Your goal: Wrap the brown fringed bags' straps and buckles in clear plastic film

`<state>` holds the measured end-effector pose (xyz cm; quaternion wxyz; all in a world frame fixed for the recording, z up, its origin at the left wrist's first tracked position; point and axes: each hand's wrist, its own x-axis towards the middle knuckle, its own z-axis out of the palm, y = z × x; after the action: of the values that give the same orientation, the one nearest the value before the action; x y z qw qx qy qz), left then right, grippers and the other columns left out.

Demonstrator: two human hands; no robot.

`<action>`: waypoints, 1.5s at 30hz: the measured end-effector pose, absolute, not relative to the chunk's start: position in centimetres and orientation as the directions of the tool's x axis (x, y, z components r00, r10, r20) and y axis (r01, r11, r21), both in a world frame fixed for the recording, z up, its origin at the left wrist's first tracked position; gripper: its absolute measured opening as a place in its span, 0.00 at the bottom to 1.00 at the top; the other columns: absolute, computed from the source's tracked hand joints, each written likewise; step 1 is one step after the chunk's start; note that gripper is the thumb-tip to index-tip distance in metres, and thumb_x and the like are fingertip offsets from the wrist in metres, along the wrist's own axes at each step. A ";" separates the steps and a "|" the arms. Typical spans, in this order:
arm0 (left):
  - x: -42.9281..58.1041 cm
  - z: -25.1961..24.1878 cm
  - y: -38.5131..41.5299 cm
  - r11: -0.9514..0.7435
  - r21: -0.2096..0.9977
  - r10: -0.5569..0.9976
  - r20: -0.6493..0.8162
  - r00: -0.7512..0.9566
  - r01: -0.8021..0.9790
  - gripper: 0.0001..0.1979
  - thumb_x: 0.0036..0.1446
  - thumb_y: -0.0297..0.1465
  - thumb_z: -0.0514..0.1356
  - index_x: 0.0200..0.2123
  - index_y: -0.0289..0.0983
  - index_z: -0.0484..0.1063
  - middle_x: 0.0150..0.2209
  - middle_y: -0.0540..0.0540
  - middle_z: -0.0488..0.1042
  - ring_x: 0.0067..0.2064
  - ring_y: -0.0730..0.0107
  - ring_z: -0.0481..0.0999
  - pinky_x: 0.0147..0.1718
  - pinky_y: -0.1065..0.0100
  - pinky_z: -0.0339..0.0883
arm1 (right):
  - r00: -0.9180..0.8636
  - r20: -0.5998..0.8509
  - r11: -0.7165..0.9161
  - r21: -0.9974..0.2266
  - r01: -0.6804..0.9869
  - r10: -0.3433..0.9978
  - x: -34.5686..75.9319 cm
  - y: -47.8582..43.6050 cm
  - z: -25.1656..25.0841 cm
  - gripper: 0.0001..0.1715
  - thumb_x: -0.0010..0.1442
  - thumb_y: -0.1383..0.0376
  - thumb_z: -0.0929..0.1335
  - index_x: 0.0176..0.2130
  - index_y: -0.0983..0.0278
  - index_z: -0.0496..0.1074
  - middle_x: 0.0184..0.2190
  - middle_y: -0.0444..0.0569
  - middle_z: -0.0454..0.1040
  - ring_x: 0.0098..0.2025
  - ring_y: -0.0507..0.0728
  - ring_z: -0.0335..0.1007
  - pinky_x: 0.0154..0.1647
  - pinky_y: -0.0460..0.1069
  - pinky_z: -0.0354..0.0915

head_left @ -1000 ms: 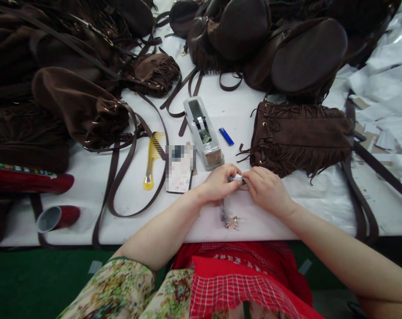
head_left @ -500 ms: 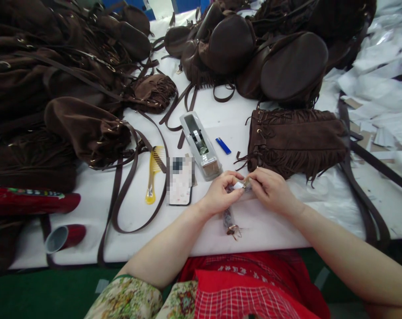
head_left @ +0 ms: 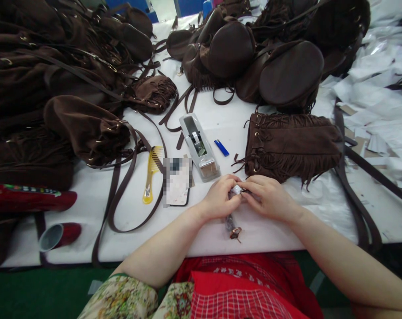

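Observation:
My left hand is closed, with thumb and fingers pinched around a plastic-wrapped dark piece. A gold-coloured metal ring shows at the piece's lower end, just above the table's near edge. A small white bit shows between my hands. From the other side, my right hand pinches the upper end of the same piece, its fingertips nearly touching the left ones. Much of what lies under the fingers is hidden. Just beyond my left hand stands a grey tape dispenser, with a blue lighter beside it.
A fringed brown bag lies beyond my right hand. Left are a phone, a yellow comb, a looped strap and a red cup. Brown bags pile up behind; white paper and plastic cover the right.
My hands have drawn slightly closer together, and the right fingers have shifted their pinch on the wrapped piece. The view has moved a little; the other things lie as before.

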<state>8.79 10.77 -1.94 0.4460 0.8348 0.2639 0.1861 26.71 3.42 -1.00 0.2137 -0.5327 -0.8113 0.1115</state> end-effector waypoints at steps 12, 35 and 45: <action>9.7 -1.1 9.1 -0.566 0.665 0.674 0.033 0.738 0.487 0.10 0.56 0.27 0.50 0.41 0.34 0.64 0.46 0.39 0.66 0.47 0.61 0.70 0.50 0.61 0.66 | -0.236 0.288 0.325 -0.319 0.890 0.928 25.4 3.7 -2.4 0.13 0.61 0.72 0.59 0.35 0.66 0.71 0.30 0.52 0.72 0.34 0.58 0.68 0.38 0.52 0.65; 10.9 -2.0 8.0 -0.682 0.377 0.703 0.101 0.704 0.627 0.11 0.62 0.26 0.48 0.35 0.34 0.70 0.38 0.41 0.70 0.36 0.63 0.72 0.35 0.64 0.68 | -0.215 0.242 0.252 -0.136 0.958 0.946 25.5 3.4 -1.9 0.15 0.63 0.68 0.60 0.25 0.62 0.64 0.25 0.48 0.68 0.30 0.55 0.64 0.33 0.50 0.56; 11.3 -2.4 8.3 -0.351 0.637 0.887 -0.008 0.461 0.686 0.15 0.60 0.27 0.49 0.24 0.35 0.70 0.30 0.43 0.74 0.34 0.67 0.72 0.37 0.68 0.64 | -0.254 0.254 0.286 -0.097 0.953 0.933 25.3 2.9 -2.0 0.11 0.63 0.68 0.62 0.30 0.64 0.70 0.29 0.49 0.70 0.33 0.56 0.66 0.35 0.50 0.57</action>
<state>11.34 8.25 -2.40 0.2910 0.8037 0.4895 0.1724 25.31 2.93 -2.01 0.1319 -0.5964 -0.7909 -0.0384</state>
